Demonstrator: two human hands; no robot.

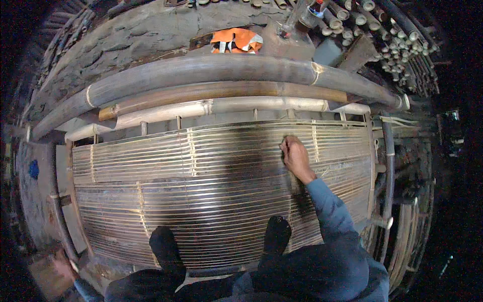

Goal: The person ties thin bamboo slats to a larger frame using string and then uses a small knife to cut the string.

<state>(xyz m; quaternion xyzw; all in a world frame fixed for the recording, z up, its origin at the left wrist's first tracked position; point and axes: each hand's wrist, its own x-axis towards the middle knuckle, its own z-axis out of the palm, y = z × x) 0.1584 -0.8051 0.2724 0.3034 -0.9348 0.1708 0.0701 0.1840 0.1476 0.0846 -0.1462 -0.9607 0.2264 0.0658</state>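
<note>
Under me lies a bamboo bench seat of thin slats (226, 199), with lashings of pale strips (191, 151) running across them. My right hand (296, 156) is over the far right part of the slats, between two lashings. Its fingers are closed in a pinch; anything in them is too small or hidden to make out. Far out at the lower left, my left hand (63, 264) is beside the bench's left bamboo post (61, 221). Blur smears its fingers, so its grip is unclear.
My feet in dark socks (277, 234) rest on the slats. Thick bamboo poles (201, 70) form a rail along the far side. Beyond it are an orange cloth (236, 39) and a clear container (308, 19). Cut bamboo (397, 55) is stacked at the far right.
</note>
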